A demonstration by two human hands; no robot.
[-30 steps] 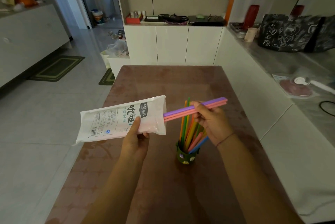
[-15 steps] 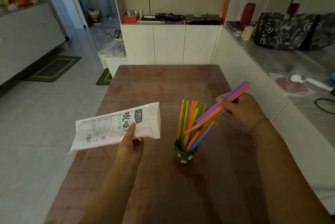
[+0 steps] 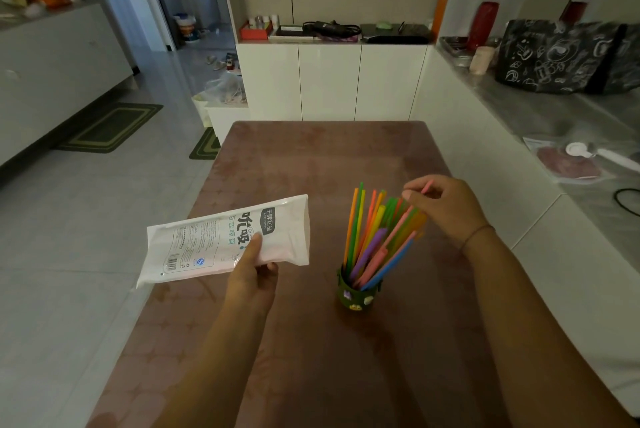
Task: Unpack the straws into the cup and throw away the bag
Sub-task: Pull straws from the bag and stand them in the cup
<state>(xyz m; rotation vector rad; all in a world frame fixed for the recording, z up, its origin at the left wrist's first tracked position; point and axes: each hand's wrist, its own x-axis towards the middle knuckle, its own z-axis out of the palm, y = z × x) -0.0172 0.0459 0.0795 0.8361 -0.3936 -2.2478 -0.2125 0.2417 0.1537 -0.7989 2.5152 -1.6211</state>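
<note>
- Right hand (image 3: 446, 208) has its grip clamped on a pink straw (image 3: 398, 227), whose lower end sits in the cup (image 3: 356, 296) mid-desk (image 3: 311, 157).
- Release gently; the cup looks tippable.
- Left hand (image 3: 252, 272), left of the cup, grips the bag (image 3: 207, 247); check it is empty, then bin it.

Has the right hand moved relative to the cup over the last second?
Yes. The right hand swung from in front of the straws out to the right, then came back beside the cup, lowering a pink straw in.
</note>
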